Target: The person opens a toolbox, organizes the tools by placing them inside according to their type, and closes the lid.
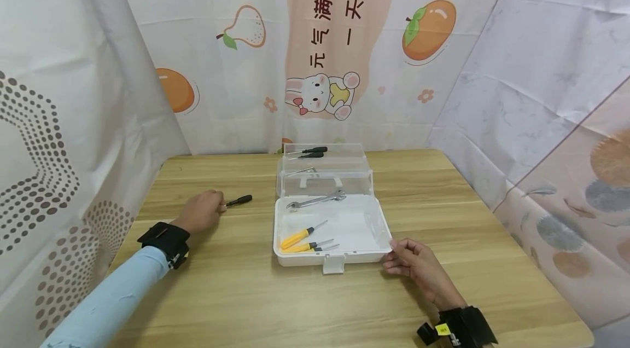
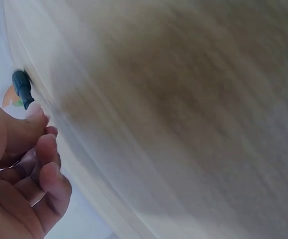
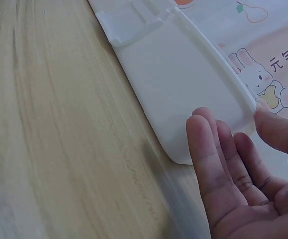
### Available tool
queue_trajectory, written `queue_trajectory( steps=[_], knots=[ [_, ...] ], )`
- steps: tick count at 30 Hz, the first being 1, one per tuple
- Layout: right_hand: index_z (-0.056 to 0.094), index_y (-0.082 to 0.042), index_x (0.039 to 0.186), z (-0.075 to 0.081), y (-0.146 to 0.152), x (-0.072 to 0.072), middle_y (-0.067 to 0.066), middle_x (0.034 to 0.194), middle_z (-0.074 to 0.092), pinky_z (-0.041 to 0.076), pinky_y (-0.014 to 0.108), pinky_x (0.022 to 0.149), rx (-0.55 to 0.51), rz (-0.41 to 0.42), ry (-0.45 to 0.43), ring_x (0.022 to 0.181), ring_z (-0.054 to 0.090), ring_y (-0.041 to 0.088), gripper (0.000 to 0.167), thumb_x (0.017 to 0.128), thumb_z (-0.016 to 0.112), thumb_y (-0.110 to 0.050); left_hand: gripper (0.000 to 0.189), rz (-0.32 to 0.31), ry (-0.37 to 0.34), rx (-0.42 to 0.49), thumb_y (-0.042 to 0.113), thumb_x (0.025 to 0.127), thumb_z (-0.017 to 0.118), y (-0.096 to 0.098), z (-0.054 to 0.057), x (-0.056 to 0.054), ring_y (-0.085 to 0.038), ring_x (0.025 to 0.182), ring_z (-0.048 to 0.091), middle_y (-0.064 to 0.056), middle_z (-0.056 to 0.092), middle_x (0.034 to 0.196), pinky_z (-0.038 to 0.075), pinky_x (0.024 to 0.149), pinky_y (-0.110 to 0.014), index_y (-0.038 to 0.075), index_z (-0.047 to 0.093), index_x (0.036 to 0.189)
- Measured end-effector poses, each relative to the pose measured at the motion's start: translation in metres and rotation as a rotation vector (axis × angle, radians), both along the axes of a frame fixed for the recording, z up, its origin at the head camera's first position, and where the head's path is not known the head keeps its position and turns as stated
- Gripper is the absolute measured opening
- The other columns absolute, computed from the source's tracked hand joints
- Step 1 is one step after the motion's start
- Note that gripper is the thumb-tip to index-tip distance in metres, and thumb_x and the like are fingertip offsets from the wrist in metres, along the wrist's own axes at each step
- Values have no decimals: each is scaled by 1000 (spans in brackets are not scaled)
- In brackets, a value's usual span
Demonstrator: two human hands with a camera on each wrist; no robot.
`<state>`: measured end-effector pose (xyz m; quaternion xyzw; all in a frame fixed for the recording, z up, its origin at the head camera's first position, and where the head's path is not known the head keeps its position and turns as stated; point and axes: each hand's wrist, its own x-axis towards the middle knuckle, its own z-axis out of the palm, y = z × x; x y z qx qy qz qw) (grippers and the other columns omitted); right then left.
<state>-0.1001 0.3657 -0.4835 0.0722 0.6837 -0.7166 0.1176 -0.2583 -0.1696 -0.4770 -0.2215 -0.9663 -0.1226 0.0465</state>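
Note:
On the left of the table, my left hand point(image 1: 202, 212) pinches a black-handled screwdriver point(image 1: 241, 200). Its dark handle point(image 2: 22, 87) sticks out past the thumb in the left wrist view, while the rest is hidden by the fingers. An open white toolbox point(image 1: 305, 260) stands in the middle. My right hand point(image 1: 418, 268) holds its front right corner, thumb at the rim and loosely bent fingers along the front wall point(image 3: 169, 94). Inside the box lie several yellow-handled screwdrivers point(image 1: 297, 237) at the left and a silver wrench point(image 1: 317, 201) at the back.
The box's clear lid point(image 1: 344, 162) is tipped back behind it, with two black-handled screwdrivers point(image 1: 312, 152) and a thin metal tool point(image 1: 302, 171) in it. A latch point(image 1: 333, 265) hangs at the front. A printed curtain point(image 1: 226, 80) rises behind the wooden table point(image 1: 236, 293).

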Motion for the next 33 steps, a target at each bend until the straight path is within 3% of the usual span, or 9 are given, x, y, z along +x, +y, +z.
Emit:
queue_trajectory(
  steps=[7, 18, 28, 33],
  knots=[
    [61, 0, 102, 0, 1, 1, 16, 99, 74, 60, 39, 83, 1, 5, -6, 86, 73, 23, 28, 104, 65, -28, 13, 8, 28, -5, 5, 96, 67, -5, -3, -1, -18, 68, 52, -3, 55, 80, 49, 60, -40, 6, 64, 83],
    [60, 1, 104, 0, 0, 1, 16, 99, 73, 60, 39, 83, 13, 0, -9, 87, 73, 23, 31, 104, 65, -29, 10, 4, 110, 34, 6, 96, 67, -3, 2, 2, -20, 70, 57, -5, 58, 82, 51, 61, -43, 4, 65, 87],
    [60, 1, 103, 0, 0, 1, 15, 98, 73, 60, 39, 83, 12, -6, -9, 86, 73, 22, 29, 104, 65, -28, 10, 16, 137, 58, 6, 96, 65, -3, 4, 1, -21, 70, 57, -5, 57, 82, 50, 60, -43, 6, 64, 85],
    [60, 1, 103, 1, -1, 0, 16, 99, 73, 60, 39, 83, 13, -2, -6, 86, 73, 22, 29, 103, 65, -29, 9, 31, 135, 59, 6, 98, 63, -3, 10, 0, -20, 72, 58, -5, 57, 84, 50, 61, -41, 5, 64, 89]
  ],
)
